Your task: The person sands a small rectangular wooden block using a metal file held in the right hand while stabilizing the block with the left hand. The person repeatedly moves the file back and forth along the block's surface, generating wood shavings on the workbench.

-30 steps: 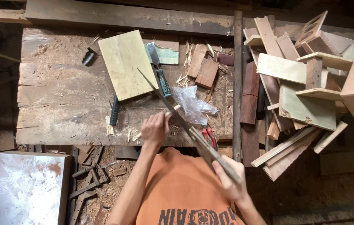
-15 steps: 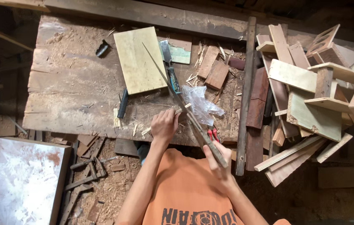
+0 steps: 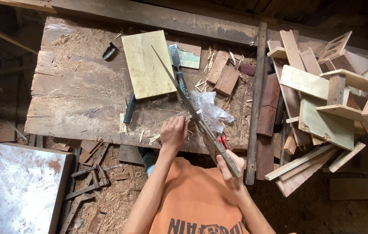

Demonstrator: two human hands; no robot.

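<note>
R hand (image 3: 231, 167) fist tight on handsaw (image 3: 192, 108) handle | L hand (image 3: 173, 132) fingers curled, pinning small wood strip (image 3: 191, 116) on workbench (image 3: 75, 91) | blade angled over pale board (image 3: 147, 65)

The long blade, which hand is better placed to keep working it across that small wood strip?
Right. The right hand already grips the long blade by its handle, while the left hand presses the small wood strip on the workbench.
</note>
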